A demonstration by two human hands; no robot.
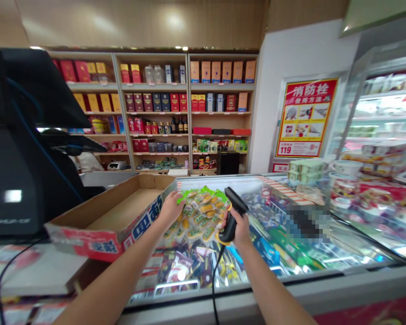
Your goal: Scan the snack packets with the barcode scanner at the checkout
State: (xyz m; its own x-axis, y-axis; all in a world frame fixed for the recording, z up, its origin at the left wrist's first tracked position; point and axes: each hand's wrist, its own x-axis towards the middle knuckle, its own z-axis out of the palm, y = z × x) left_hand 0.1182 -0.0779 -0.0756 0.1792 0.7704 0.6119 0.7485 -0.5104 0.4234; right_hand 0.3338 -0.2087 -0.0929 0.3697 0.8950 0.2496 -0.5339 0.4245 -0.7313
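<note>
My left hand is closed on the left edge of a clear bag of small wrapped snacks. The bag has a bright green top edge and shows yellow and orange pieces inside. In my right hand is a black barcode scanner, tilted, with fingers wrapped round its handle. It overlaps the bag's right side, and whether those fingers also touch the bag I cannot tell. A cable runs down from the scanner. Bag and hands are above a glass-topped freezer.
A shallow open cardboard box stands left of my left hand. Beyond it is a black checkout terminal. Packed ice creams show through the freezer glass. Cartons and tubs are stacked at the right. Shelves of boxes line the back wall.
</note>
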